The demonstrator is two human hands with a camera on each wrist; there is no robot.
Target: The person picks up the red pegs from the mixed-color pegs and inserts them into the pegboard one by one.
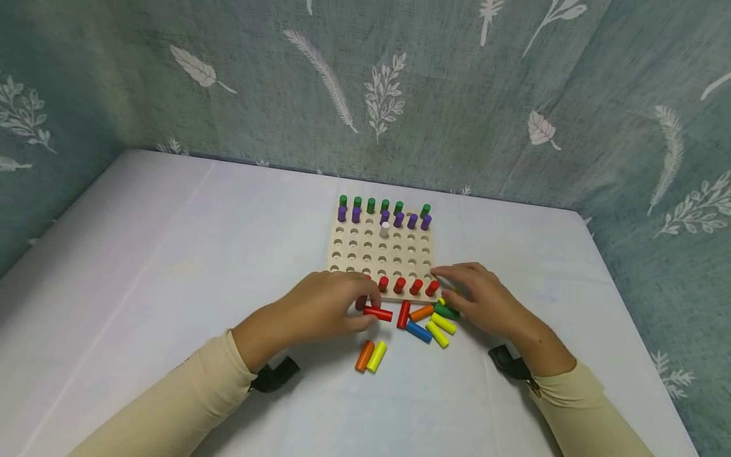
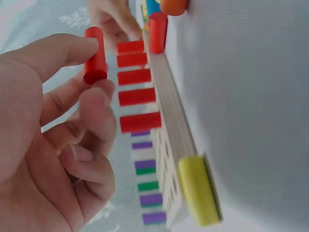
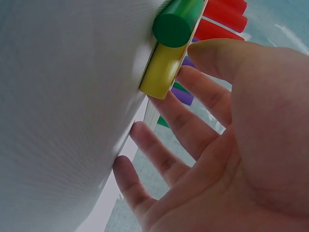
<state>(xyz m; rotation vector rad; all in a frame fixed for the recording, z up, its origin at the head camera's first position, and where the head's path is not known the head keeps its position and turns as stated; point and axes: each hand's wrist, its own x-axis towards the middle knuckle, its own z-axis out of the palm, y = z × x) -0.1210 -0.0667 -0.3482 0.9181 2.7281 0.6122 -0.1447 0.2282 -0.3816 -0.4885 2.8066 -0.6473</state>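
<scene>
My left hand [image 1: 320, 304] pinches a red peg [image 2: 95, 55] between thumb and fingertips, just off the front edge of a wooden pegboard [image 1: 389, 267]. Along the board's front row stand several red pegs [image 1: 400, 285]. Purple pegs [image 1: 398, 219] and green pegs [image 1: 371, 204] fill much of the two back rows, with one white peg [image 1: 385, 230] in front of them. By the board's right front corner, my right hand [image 1: 485, 298] has its fingers extended beside a yellow peg [image 3: 164, 70] and a green peg [image 3: 176, 26], gripping neither.
Loose pegs lie before the board: a red peg [image 1: 403, 314], a blue peg [image 1: 419, 332], an orange peg [image 1: 421, 312] and several yellow ones. Nearer the front, another orange peg [image 1: 364, 356] lies beside a yellow peg [image 1: 377, 357]. A patterned cloth [image 1: 257, 95] hangs behind the table.
</scene>
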